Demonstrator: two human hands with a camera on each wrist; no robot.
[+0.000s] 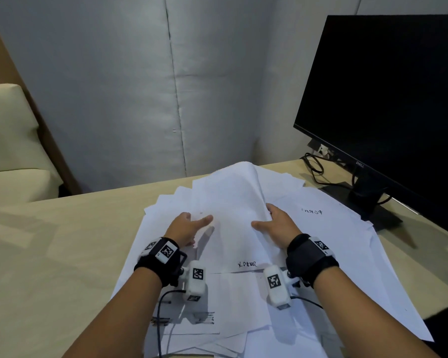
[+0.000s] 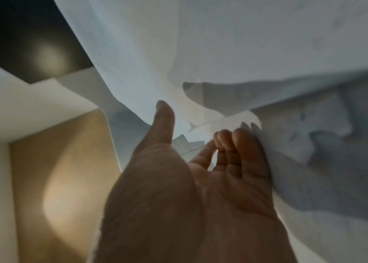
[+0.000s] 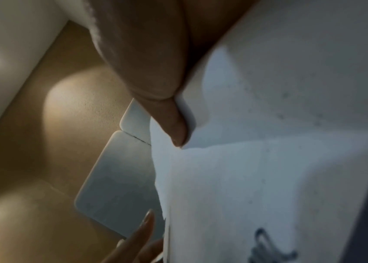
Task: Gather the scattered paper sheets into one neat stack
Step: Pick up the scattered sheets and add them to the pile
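Many white paper sheets (image 1: 243,306) lie spread and overlapping on the beige table (image 1: 62,241). A bundle of sheets (image 1: 233,202) in the middle is raised at its far end and bowed upward. My left hand (image 1: 194,223) holds its left edge, thumb on top, fingers out of sight beneath. My right hand (image 1: 267,218) grips the right edge the same way. In the left wrist view the raised sheet (image 2: 223,44) runs down between thumb and curled fingers of the left hand (image 2: 196,122). In the right wrist view the right hand (image 3: 162,178) presses its thumb on the paper (image 3: 257,178).
A black monitor (image 1: 386,99) on its stand (image 1: 360,202) occupies the right side, with cables (image 1: 313,166) behind it. One sheet with handwriting (image 1: 312,211) lies close to the stand. A cream seat (image 1: 8,140) is off the table's left. A grey wall backs the table.
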